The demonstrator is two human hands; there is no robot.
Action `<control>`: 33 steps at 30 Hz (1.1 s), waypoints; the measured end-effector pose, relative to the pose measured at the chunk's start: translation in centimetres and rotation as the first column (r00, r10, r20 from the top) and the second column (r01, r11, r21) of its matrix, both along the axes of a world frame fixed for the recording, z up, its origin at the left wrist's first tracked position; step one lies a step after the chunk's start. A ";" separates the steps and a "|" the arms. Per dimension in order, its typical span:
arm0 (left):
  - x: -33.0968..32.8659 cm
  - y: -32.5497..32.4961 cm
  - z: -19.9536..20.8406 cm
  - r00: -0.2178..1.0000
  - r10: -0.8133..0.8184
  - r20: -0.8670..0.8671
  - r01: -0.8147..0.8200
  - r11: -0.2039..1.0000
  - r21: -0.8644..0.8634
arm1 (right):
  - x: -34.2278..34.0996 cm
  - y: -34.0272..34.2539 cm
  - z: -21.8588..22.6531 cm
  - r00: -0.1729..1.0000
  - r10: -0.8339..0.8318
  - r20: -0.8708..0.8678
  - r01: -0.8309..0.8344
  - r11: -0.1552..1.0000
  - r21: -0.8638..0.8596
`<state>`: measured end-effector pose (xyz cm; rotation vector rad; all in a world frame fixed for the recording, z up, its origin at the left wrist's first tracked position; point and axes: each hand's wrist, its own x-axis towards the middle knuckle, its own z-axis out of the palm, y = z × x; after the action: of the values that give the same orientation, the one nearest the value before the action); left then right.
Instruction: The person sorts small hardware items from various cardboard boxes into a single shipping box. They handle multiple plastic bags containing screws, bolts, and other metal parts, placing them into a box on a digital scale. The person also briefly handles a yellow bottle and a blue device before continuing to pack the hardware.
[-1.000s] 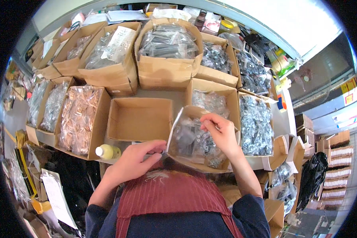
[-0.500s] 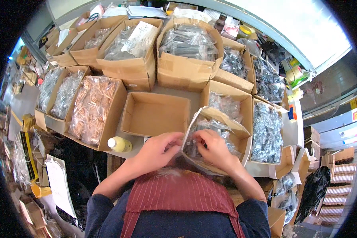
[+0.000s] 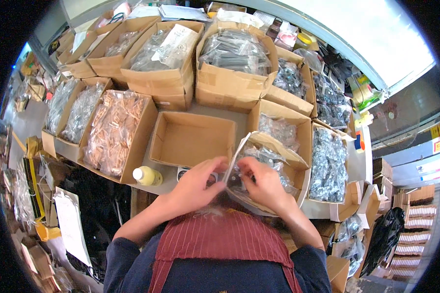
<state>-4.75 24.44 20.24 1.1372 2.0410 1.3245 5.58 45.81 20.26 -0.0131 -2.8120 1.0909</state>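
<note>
My left hand is beside the left wall of a cardboard box of bagged parts, thumb and fingers curved and apart. I see nothing held in it. My right hand reaches over that box, its fingers curled and drawn together above clear plastic bags of small dark parts. What those fingertips hold, if anything, is too small and shaded to make out. Left of this box lies a shallow open cardboard box, bare inside. Partly covered by my left hand, a small flat thing rests on the table.
A bottle with a white cap stands at the table's front edge. Boxes of bagged copper-coloured pieces, dark tubes and dark parts surround the work spot. A clipboard with paper hangs at the lower left.
My left hand has spread its thumb away from its fingers. My right hand stays over the box, its fingers shifted slightly. The view has tilted a little.
</note>
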 end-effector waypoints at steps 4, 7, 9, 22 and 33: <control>0.1 -0.2 0.4 1.000 -0.012 0.029 0.010 0.997 0.070 | -0.1 -0.4 3.7 0.991 0.112 -0.077 -0.131 0.942 -0.309; 0.3 -0.6 1.8 0.995 -0.064 0.083 0.053 0.991 0.124 | -0.2 -0.7 5.2 0.950 0.260 -0.172 -0.310 0.843 -0.439; 0.5 -1.4 2.8 0.966 -0.029 0.256 0.010 0.997 0.073 | -0.3 -1.0 6.1 0.958 0.245 -0.153 -0.287 0.864 -0.414; -12.3 -12.6 6.7 0.559 0.228 0.798 -0.630 0.742 0.229 | 3.8 2.8 0.1 0.931 -0.346 0.118 0.329 0.656 -0.679; -22.9 -20.6 -0.4 0.278 0.227 0.933 -0.706 0.707 0.038 | 5.9 3.6 -4.1 0.862 -0.488 0.138 0.504 0.794 -0.340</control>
<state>-27.62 3.84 19.80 -0.2812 1.2230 2.1650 11.52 49.39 16.14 -0.7747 -2.3620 1.4443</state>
